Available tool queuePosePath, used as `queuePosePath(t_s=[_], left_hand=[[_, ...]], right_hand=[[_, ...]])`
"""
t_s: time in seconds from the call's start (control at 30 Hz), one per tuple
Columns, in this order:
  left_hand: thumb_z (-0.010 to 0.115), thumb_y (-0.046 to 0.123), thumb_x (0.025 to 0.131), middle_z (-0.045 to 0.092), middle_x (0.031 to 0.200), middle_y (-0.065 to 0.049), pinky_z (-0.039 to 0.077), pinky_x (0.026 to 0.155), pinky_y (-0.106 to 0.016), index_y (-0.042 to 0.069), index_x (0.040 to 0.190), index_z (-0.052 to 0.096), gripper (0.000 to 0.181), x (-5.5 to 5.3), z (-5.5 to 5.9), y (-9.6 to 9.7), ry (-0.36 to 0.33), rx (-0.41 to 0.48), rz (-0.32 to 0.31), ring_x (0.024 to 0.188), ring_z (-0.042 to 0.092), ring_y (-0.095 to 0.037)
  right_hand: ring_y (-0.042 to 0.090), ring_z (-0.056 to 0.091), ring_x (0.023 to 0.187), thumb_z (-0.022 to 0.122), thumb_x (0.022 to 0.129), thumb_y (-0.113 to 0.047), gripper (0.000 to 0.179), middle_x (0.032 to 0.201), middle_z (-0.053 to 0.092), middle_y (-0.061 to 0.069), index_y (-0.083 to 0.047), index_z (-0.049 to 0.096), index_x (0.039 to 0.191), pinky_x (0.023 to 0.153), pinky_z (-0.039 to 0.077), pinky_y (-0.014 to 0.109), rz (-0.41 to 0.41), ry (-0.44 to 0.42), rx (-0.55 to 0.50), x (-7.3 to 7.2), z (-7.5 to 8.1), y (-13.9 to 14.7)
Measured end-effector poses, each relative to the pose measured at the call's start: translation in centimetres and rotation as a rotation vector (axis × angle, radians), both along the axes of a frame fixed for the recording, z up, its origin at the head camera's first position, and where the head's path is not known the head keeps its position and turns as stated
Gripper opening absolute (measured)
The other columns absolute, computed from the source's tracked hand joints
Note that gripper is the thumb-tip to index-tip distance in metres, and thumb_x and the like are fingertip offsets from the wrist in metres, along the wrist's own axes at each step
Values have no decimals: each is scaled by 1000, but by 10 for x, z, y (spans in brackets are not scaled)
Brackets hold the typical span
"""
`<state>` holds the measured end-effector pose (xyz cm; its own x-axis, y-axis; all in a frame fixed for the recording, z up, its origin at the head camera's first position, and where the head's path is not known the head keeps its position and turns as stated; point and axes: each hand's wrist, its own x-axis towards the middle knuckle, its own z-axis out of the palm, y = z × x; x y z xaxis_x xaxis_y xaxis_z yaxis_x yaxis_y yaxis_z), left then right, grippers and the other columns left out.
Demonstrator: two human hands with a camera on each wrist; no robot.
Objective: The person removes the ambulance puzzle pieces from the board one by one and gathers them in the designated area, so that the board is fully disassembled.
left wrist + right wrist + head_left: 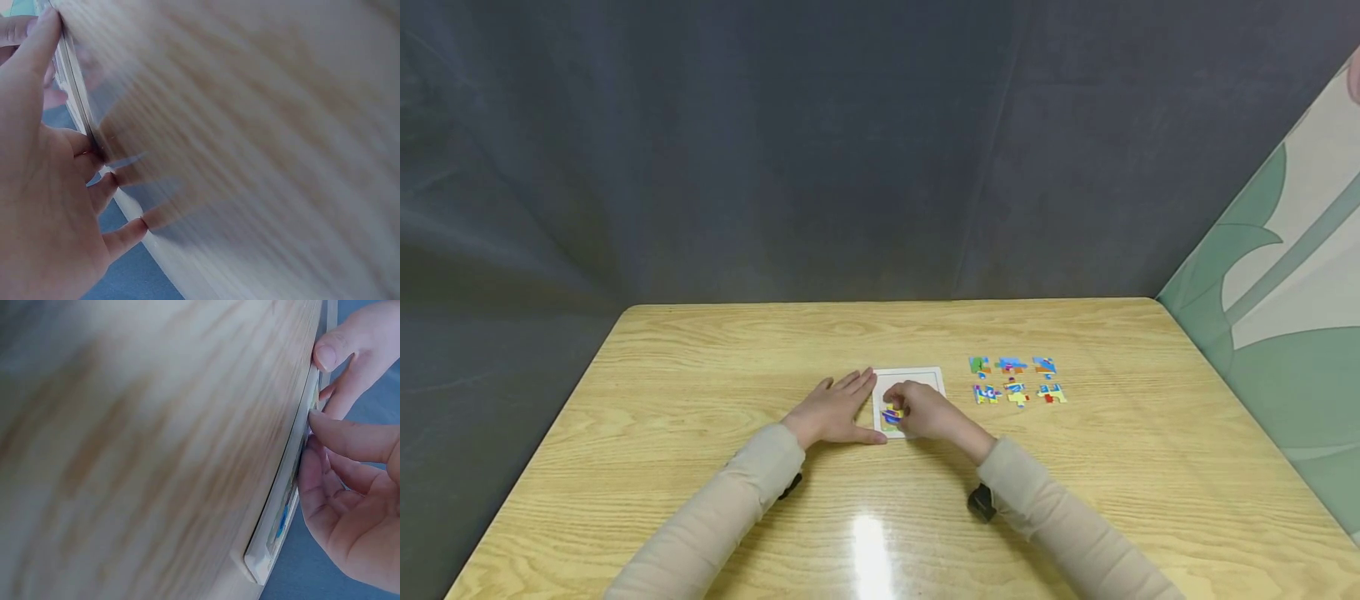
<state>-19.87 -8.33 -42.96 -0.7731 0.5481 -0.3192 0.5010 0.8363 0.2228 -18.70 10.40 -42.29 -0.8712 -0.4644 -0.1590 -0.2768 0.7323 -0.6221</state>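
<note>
A white puzzle tray (907, 372) lies flat on the wooden table, and in the right wrist view its pale edge (257, 555) shows under the fingers. My left hand (838, 410) rests along the tray's left side, fingers spread and thumb at the near left corner. In the left wrist view, the left hand's (47, 187) fingertips touch the table beside the tray. With curled fingers, my right hand (922, 410) pinches a colourful puzzle piece (892, 414) at the tray's near left corner. From the right wrist, the right hand (353, 487) mostly hides that piece.
Several loose jigsaw pieces (1015, 397) lie in two rows on the table, right of the tray. A dark curtain (880, 150) hangs behind the table's far edge. A panel with green leaf shapes (1285, 333) stands along the right side.
</note>
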Motion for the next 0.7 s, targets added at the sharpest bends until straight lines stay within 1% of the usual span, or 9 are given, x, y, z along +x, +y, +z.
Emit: queuePosePath(t_s=[0.1, 0.23, 0.33, 0.5, 0.6, 0.7], left_hand=[[51, 69, 84, 6, 163, 2, 16, 120, -54, 16, 155, 9, 98, 0, 1, 0, -6, -1, 2, 151, 10, -17], [51, 69, 85, 6, 163, 2, 16, 120, -53, 16, 155, 9, 98, 0, 1, 0, -7, -3, 4, 151, 10, -17], [51, 70, 84, 6, 163, 2, 16, 120, -53, 16, 155, 10, 99, -1, 0, 0, -3, -4, 5, 151, 10, -17], [51, 70, 84, 6, 163, 1, 16, 120, -53, 16, 155, 9, 99, -1, 1, 0, -1, -1, 6, 151, 9, -18], [51, 71, 84, 4, 163, 2, 14, 121, -52, 16, 155, 8, 100, -1, 1, 0, -11, -3, 10, 151, 8, -18], [50, 71, 84, 3, 163, 3, 14, 121, -52, 16, 155, 7, 100, 0, 1, 0, -18, -4, 13, 151, 7, -17]], right_hand=[[14, 52, 75, 66, 75, 11, 37, 89, 62, 10, 6, 64, 112, 69, 49, 24, -1, 1, 1, 0, -1, 0], [13, 51, 73, 66, 74, 12, 35, 90, 61, 11, 3, 64, 108, 67, 46, 23, 0, -5, -23, 0, 0, 2], [12, 48, 70, 67, 75, 11, 32, 88, 60, 10, -1, 62, 105, 63, 43, 20, 26, 6, -42, -1, 1, 4], [10, 44, 64, 67, 76, 11, 31, 78, 56, 7, -6, 56, 100, 58, 37, 18, 65, 15, -86, -1, 0, 5], [11, 49, 68, 66, 75, 10, 32, 82, 59, 8, -6, 58, 101, 59, 41, 18, 48, 8, -92, 1, 0, 6], [15, 58, 77, 64, 75, 12, 33, 89, 65, 12, -5, 62, 103, 65, 49, 23, 24, 6, -92, 2, 2, 7]])
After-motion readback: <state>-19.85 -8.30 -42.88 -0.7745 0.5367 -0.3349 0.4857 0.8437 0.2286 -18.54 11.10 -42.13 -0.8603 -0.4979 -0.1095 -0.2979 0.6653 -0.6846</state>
